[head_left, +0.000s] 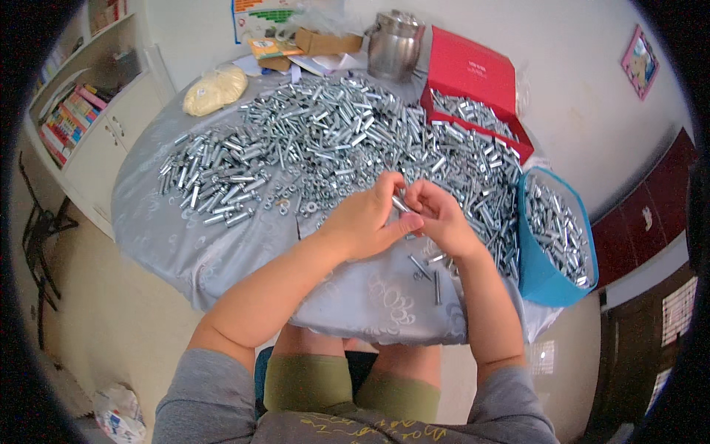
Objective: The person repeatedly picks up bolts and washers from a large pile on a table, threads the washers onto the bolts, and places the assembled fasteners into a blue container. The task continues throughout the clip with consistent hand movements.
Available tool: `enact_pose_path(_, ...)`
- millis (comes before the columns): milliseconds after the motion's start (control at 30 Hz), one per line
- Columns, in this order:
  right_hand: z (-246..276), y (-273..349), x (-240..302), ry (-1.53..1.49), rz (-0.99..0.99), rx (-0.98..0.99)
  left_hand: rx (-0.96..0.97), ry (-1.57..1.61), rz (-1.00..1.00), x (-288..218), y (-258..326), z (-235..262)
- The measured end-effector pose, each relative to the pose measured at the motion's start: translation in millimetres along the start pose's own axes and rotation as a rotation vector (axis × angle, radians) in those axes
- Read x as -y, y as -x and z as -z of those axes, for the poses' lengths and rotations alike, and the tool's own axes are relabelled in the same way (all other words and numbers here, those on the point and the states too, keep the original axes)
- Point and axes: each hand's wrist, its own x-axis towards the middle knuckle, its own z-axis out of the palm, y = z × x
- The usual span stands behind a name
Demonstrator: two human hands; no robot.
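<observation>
My left hand (361, 222) and my right hand (445, 222) meet above the near part of the table. Between them they pinch a shiny metal bolt (400, 203), held at a slant and partly hidden by the fingers. Just beyond spreads a wide heap of silvery bolts and sleeves (333, 122), with small nuts (314, 189) along its near side. A few loose bolts (437, 287) lie on the cloth below my right hand.
On the right, a blue fabric bin (543, 277) and an open red box (473, 70) hold more metal pieces. A steel canister (396, 48), cardboard (325, 42) and a bag of pale yellowish material (214, 90) stand behind. A grey cloth (159, 214) covers the round table.
</observation>
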Motion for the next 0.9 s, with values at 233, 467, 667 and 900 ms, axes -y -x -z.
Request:
enact_pose_path(233, 2.2, 1.0, -6.0, -0.229, -0.084, 0.085, 0.095, 0.052, 0.061, -4.6, -8.7, 7.0)
enact_pose_path(467, 18.7, 5.7, 14.6, 0.985, 0.140, -0.359, 0.100, 0.099, 0.267, -3.5, -8.9, 5.9)
enact_pose_path(667, 81.3, 28.4, 19.5, 1.575, -0.390, -0.702, -0.148, 0.413, 0.240, 10.3, -12.8, -4.5)
enact_pose_path(900, 83.1, 27.9, 17.3, 1.619, -0.704, -0.551, -0.152, 0.652, 0.339, 19.7, -15.5, -1.5)
